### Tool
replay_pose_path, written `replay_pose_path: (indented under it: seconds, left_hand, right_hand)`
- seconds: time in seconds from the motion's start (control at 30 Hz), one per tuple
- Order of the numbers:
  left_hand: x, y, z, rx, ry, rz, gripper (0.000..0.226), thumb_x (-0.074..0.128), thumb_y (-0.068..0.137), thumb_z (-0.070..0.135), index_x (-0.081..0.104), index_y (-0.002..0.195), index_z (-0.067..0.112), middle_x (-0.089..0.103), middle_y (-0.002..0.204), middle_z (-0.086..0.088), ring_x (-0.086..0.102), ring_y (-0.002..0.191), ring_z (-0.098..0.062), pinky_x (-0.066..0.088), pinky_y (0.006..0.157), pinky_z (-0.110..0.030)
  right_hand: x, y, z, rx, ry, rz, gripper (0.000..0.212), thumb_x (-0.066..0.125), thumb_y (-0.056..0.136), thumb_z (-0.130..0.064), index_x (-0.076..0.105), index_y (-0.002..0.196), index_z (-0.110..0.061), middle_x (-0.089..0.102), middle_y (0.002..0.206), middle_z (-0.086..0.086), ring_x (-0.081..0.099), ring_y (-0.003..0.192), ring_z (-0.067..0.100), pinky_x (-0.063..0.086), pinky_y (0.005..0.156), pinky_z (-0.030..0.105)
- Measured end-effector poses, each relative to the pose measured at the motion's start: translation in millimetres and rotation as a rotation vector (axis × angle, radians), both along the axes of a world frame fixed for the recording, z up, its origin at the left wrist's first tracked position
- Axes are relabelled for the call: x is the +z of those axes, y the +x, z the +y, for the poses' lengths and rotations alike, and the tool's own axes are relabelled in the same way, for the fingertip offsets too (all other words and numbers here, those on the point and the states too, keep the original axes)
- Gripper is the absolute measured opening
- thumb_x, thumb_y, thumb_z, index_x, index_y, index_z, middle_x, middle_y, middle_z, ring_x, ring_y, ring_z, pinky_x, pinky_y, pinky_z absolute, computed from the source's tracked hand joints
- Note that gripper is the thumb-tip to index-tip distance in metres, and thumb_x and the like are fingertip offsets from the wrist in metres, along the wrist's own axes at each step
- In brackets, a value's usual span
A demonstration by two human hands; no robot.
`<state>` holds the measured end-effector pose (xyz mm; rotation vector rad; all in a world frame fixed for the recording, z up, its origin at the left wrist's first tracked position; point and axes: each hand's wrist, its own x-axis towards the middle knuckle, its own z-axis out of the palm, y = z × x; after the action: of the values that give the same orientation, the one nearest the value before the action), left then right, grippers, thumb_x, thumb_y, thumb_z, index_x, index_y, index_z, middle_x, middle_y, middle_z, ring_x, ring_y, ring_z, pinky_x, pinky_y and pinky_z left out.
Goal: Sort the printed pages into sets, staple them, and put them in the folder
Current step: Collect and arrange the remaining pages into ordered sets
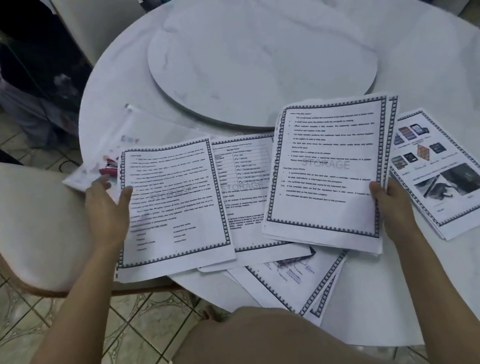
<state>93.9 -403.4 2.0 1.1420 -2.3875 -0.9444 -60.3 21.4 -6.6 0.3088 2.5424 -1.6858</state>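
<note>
Sorting is under way — the left hand [108, 204] pinches one white bordered printed page [172, 208], while the right hand [387, 197] grips a fanned sheaf of bordered pages [328, 171]. Next, I judge, that page needs its matching pile on the round white marble bench [291, 42] — stapling comes later.

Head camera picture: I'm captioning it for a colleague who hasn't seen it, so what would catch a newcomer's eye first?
Bordered printed pages spread across the near side of the round white table stand out first. The right hand holds up a thick stack, while the left hand grips a single page at its left edge. A red stapler lies on a clear folder at the left.
</note>
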Motion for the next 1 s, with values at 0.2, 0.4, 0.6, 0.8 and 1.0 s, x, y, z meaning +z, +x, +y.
replay_pose_path:
  seconds: [0.2,0.4,0.6,0.8,1.0]
  left_hand:
    - [3,-1,65,-0.476,-0.092,-0.05,0.038,0.056,0.089,0.018,0.051,0.126,0.01,0.05,0.131,-0.016,0.042,0.124,-0.031,0.029,0.104,-0.035]
    - [-25,-4,140,-0.992,-0.169,-0.142,0.054,0.056,0.087,0.033,0.041,0.136,0.017,0.034,0.149,-0.008,0.025,0.139,-0.026,0.021,0.114,-0.04]
    - [-56,-13,156,-1.158,-0.245,-0.337,0.091,0.027,0.068,0.071,0.013,0.146,0.027,0.004,0.157,0.0,-0.003,0.145,-0.019,0.008,0.116,-0.036]
    - [-55,-18,147,-1.097,-0.256,-0.303,0.09,0.022,0.068,0.072,0.02,0.145,0.025,0.009,0.157,0.002,0.004,0.145,-0.018,0.013,0.115,-0.035]
    - [-54,-23,132,-0.97,-0.246,-0.221,0.065,0.057,0.086,0.038,0.034,0.141,0.013,0.023,0.153,-0.007,0.015,0.143,-0.025,0.016,0.115,-0.037]
  right_hand:
    - [-2,2,19,-0.063,-0.017,0.032,0.031,0.045,0.096,-0.013,0.052,0.124,-0.001,0.056,0.113,0.008,0.052,0.103,0.02,0.042,0.089,0.033]
    - [-4,5,36,-0.157,-0.047,0.023,0.03,0.045,0.096,-0.013,0.052,0.122,0.001,0.057,0.114,0.013,0.052,0.102,0.023,0.039,0.086,0.031]
    - [-11,11,47,-0.238,-0.116,-0.013,0.032,0.046,0.095,-0.014,0.052,0.125,-0.003,0.056,0.114,0.007,0.053,0.103,0.021,0.041,0.092,0.031]
    - [-14,15,62,-0.305,-0.162,-0.058,0.031,0.046,0.095,-0.014,0.053,0.125,-0.006,0.058,0.117,0.008,0.055,0.105,0.023,0.043,0.096,0.035]
    - [-21,19,70,-0.342,-0.156,-0.078,0.032,0.047,0.095,-0.013,0.052,0.125,-0.003,0.056,0.111,0.009,0.053,0.1,0.022,0.04,0.089,0.03]
